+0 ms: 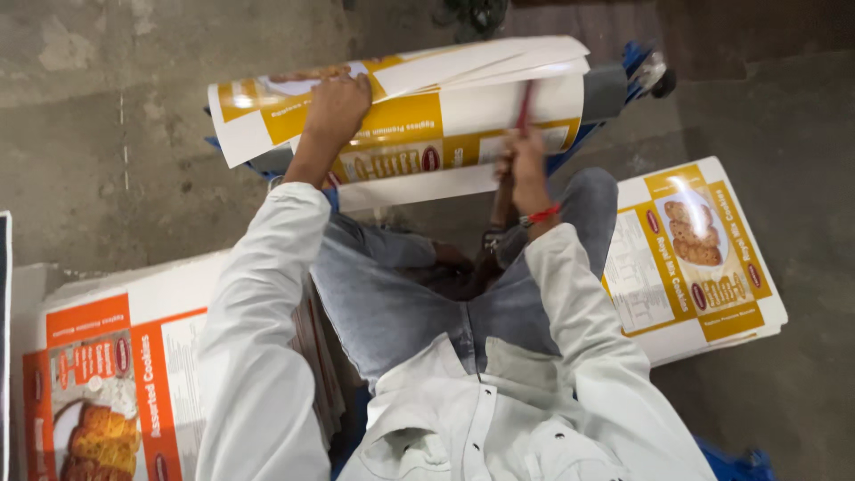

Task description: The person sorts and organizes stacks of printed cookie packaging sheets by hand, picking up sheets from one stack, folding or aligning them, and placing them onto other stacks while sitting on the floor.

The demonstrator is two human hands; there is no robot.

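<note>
Two hands work on a yellow sheet stack [419, 107] over the knees. Left hand [337, 107] presses flat on its top edge. Right hand [527, 160] grips a red stick [525, 107].

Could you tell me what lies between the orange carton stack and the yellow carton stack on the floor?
In the head view, the seated person's legs in grey jeans lie between the orange stack and the yellow stack.
</note>
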